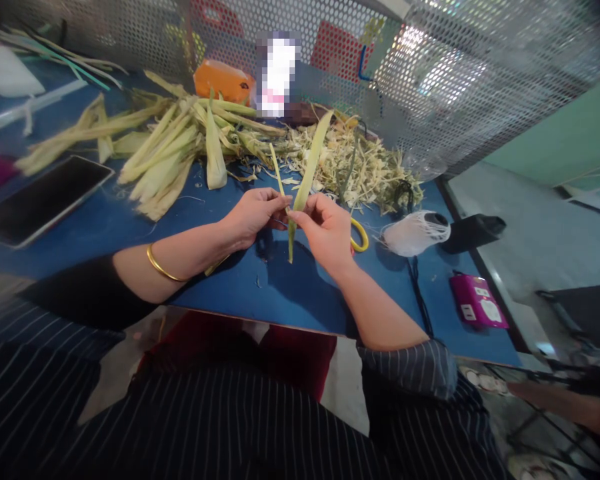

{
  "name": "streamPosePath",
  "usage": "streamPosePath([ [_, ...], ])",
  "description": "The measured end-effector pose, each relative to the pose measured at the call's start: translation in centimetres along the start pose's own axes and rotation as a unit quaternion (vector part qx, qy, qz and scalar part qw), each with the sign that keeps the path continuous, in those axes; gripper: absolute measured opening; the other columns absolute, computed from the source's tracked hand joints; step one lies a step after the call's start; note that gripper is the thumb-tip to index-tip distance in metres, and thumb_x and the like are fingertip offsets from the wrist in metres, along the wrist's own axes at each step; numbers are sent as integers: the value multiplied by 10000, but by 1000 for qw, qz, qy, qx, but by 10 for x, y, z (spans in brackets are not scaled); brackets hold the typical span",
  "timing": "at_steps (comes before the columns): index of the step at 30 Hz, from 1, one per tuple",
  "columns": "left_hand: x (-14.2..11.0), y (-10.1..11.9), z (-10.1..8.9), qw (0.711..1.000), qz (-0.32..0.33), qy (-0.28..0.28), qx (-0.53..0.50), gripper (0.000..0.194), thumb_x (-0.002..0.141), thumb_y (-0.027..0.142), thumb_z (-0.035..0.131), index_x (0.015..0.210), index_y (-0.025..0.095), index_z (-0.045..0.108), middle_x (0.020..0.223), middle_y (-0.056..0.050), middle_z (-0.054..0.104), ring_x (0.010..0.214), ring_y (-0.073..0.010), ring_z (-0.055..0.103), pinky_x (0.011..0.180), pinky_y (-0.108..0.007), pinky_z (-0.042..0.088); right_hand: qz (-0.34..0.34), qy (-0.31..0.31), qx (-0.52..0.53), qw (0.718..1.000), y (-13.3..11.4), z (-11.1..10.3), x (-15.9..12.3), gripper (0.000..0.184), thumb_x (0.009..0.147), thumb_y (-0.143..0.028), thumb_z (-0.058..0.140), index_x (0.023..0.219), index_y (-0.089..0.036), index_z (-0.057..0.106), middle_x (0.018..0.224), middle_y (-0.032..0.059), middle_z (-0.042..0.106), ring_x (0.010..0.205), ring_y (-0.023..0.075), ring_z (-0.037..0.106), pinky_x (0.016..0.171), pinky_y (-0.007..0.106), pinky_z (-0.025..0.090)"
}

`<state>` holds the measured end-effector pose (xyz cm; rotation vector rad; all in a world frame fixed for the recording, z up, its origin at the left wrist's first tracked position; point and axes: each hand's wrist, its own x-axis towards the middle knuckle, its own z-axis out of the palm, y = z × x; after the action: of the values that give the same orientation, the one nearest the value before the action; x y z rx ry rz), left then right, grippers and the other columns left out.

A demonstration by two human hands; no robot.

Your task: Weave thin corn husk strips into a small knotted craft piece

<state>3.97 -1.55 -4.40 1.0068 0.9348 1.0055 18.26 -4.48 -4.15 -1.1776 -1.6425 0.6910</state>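
Observation:
Over the blue table my two hands are close together at the middle of the view. My right hand (325, 223) pinches a long pale-green corn husk strip (312, 160), which stands up and tilts to the right, its pointed lower end hanging below the fingers. Between the fingertips of my left hand (260, 212) is a narrow husk strip (277, 168) that points upward. Just right of my right hand lies a yellow scissors handle (360, 236), partly hidden by the hand.
Behind the hands lie a bundle of corn husks (170, 150) and a heap of shredded husk (365, 170). A phone (45, 197) rests at the left. White thread (415, 233), a black cone (475, 232) and a magenta box (477, 301) are at the right. A perforated metal panel (325, 40) borders the back.

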Motion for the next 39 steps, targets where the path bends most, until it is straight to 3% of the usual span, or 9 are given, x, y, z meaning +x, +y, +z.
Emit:
streamPosePath([
  [7, 2, -1, 0, 997, 45, 35, 43, 209, 870, 143, 603, 678, 145, 519, 569, 27, 553, 461, -54, 526, 463, -183, 441, 30, -76, 2, 997, 7, 3, 0, 145, 784, -209, 636, 712, -203, 511, 623, -54, 484, 574, 92, 414, 561, 256, 349],
  [13, 4, 2, -1, 995, 23, 69, 62, 225, 893, 144, 579, 689, 163, 486, 510, 28, 543, 444, -74, 545, 465, -197, 442, -56, -1, -60, 997, -2, -2, -4, 180, 865, -282, 573, 729, -209, 481, 668, -33, 483, 622, 110, 441, 612, 275, 371],
  [17, 8, 2, -3, 994, 5, 88, 58, 242, 902, 150, 566, 676, 165, 481, 513, 21, 554, 425, -70, 531, 460, -205, 440, -101, -15, -50, 994, -16, -9, -9, 180, 904, -375, 527, 807, -223, 535, 784, 14, 578, 727, 146, 542, 705, 305, 439],
  [20, 11, -1, -5, 994, 9, 97, 58, 232, 890, 170, 586, 679, 166, 491, 514, 18, 561, 429, -74, 531, 466, -210, 448, -93, -31, -9, 995, -23, -12, -13, 222, 896, -448, 528, 816, -242, 548, 824, 38, 623, 774, 179, 600, 736, 341, 476],
  [26, 16, -4, -10, 991, 13, 116, 60, 218, 873, 185, 597, 673, 168, 512, 549, 5, 568, 461, -85, 536, 465, -216, 447, -26, -83, 128, 988, -26, -17, -20, 345, 823, -598, 563, 794, -258, 512, 660, -8, 566, 533, 143, 561, 554, 318, 477],
  [30, 18, -2, -13, 986, 27, 148, 69, 211, 858, 186, 603, 673, 169, 504, 637, -4, 590, 488, -72, 535, 425, -194, 403, -23, -62, 151, 986, -26, -24, -14, 369, 834, -614, 529, 778, -253, 484, 638, -21, 529, 482, 119, 498, 487, 288, 432],
  [32, 16, -1, -12, 988, 42, 132, 62, 196, 835, 192, 631, 684, 166, 509, 663, -2, 593, 515, -69, 546, 416, -179, 385, -44, -42, 101, 993, -23, -25, -7, 300, 857, -522, 551, 769, -239, 509, 700, -3, 559, 590, 131, 545, 564, 295, 459],
  [35, 9, 2, -9, 995, 79, 62, 29, 180, 795, 204, 677, 703, 164, 528, 637, 19, 568, 534, -69, 551, 436, -172, 397, -62, -50, -11, 997, -13, -19, 2, 206, 819, -344, 630, 698, -209, 531, 831, 26, 612, 766, 151, 573, 666, 298, 461],
  [39, 2, 2, -4, 997, 71, 17, -4, 149, 786, 195, 672, 723, 160, 542, 645, 23, 571, 550, -75, 564, 512, -195, 466, 77, -128, 6, 989, 1, -6, 4, 145, 840, -290, 566, 735, -211, 505, 706, -5, 627, 628, 129, 583, 590, 281, 450],
])
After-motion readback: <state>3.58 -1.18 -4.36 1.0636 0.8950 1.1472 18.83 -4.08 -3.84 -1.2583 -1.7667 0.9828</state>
